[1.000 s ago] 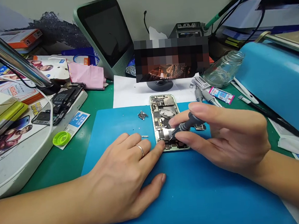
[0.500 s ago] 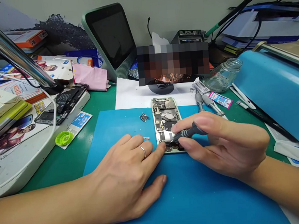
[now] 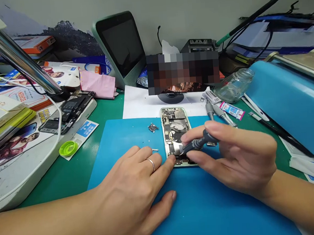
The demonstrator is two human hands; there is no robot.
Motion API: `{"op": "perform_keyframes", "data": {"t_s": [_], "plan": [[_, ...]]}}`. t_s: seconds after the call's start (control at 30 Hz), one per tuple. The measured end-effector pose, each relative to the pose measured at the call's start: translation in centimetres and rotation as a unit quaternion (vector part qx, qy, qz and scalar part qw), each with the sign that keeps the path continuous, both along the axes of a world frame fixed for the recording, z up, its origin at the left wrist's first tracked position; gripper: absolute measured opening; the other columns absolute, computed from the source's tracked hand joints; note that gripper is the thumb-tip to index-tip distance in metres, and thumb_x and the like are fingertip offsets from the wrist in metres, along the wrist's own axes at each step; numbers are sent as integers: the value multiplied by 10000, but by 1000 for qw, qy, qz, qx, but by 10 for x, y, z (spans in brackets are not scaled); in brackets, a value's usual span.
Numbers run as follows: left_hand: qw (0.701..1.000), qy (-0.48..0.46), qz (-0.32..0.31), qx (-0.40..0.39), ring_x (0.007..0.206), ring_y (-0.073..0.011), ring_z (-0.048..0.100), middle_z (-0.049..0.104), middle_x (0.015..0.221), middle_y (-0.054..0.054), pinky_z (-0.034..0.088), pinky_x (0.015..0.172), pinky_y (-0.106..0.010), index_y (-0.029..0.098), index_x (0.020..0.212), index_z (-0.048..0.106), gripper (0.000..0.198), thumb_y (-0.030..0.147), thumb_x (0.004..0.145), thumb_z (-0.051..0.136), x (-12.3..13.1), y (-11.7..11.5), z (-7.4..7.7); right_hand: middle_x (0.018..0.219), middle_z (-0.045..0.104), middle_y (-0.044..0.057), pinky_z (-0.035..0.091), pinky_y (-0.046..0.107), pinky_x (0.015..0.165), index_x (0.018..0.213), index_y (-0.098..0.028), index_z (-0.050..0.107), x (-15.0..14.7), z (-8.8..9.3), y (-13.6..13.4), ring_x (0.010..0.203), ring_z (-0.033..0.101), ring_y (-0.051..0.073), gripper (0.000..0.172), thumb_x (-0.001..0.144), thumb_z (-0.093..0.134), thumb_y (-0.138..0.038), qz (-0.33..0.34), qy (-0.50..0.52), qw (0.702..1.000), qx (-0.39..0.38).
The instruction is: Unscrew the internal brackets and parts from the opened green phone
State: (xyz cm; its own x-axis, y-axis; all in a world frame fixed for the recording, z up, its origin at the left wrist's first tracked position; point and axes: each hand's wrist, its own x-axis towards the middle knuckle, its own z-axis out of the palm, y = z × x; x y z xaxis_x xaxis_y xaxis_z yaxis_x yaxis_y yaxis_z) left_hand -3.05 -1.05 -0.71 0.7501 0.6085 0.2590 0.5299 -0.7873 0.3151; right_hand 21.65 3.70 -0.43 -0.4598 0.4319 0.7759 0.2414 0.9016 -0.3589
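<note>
An opened phone [image 3: 178, 127] with its inner parts bare lies on the blue work mat [image 3: 195, 208]. My left hand [image 3: 140, 190] rests on the mat with its thumb apart, and the index fingertip touches the phone's lower left part. A dark grey screwdriver [image 3: 198, 144] is pinched between the thumb and fingers of my right hand [image 3: 240, 154]. It is tilted, with its end over the lower part of the phone; the very tip is hard to make out. Left of the phone sit a small square component [image 3: 153, 127] and a tiny metal piece [image 3: 155, 150].
Behind the mat are more grey screwdrivers [image 3: 221, 114], a glass jar [image 3: 234, 85] and a tablet-like screen [image 3: 122, 44]. Another opened phone [image 3: 67, 111] lies on the white lamp base [image 3: 42, 163], near a green cap [image 3: 68, 148]. A blue case [image 3: 287, 104] stands right.
The whole view has shifted slightly, so things appear a little lower. Both hands keep nearly the same places at the phone, and my right hand still holds the screwdriver.
</note>
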Motion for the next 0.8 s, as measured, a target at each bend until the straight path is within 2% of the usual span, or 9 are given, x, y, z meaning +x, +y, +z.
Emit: {"op": "perform_keyframes", "data": {"t_s": [0.2, 0.4, 0.57, 0.63, 0.73, 0.8], "plan": [[1000, -13, -4, 3, 801, -253, 595, 675, 934, -77, 452, 669, -442, 77, 1384, 605, 419, 286, 1024, 553, 2, 1, -1, 1145, 811, 100, 704, 354, 754, 1536, -262, 482, -2, 2, -2, 855, 800, 206, 713, 901, 712, -34, -16, -10, 1000, -11], [1000, -23, -3, 5, 787, -251, 602, 677, 917, -68, 462, 655, -442, 77, 1369, 622, 412, 264, 1008, 559, 3, 2, -1, 1146, 792, 138, 698, 347, 814, 1540, -178, 463, -2, 1, -6, 953, 789, 213, 723, 878, 679, 15, -2, -26, 1000, 10], [1000, -11, -7, 4, 772, -251, 601, 679, 901, -70, 459, 636, -436, 72, 1368, 625, 416, 262, 1000, 582, 5, 3, 1, 1041, 783, 99, 699, 348, 744, 1503, -209, 506, -5, 5, -1, 894, 759, 214, 661, 900, 744, -84, -17, -31, 998, 42], [1000, -11, -9, 4, 773, -251, 606, 679, 900, -70, 463, 642, -437, 71, 1373, 622, 418, 259, 1002, 578, 4, 3, 2, 1023, 777, 87, 689, 336, 715, 1491, -213, 520, -6, 6, -1, 851, 738, 202, 668, 883, 751, -63, -27, -27, 998, 50], [1000, -10, -7, 5, 786, -256, 612, 679, 912, -75, 470, 658, -444, 64, 1384, 616, 428, 265, 1009, 565, 3, 4, 1, 1053, 775, 94, 681, 347, 719, 1502, -209, 519, -5, 3, -3, 844, 742, 203, 716, 850, 708, 17, -15, -11, 1000, 22], [1000, -8, -7, 4, 788, -258, 610, 678, 915, -76, 470, 661, -448, 61, 1390, 613, 434, 270, 1014, 558, 3, 3, 0, 1088, 773, 90, 684, 373, 779, 1534, -228, 493, -3, 0, -6, 893, 766, 214, 757, 849, 677, 37, -6, 3, 1000, -13]]}}
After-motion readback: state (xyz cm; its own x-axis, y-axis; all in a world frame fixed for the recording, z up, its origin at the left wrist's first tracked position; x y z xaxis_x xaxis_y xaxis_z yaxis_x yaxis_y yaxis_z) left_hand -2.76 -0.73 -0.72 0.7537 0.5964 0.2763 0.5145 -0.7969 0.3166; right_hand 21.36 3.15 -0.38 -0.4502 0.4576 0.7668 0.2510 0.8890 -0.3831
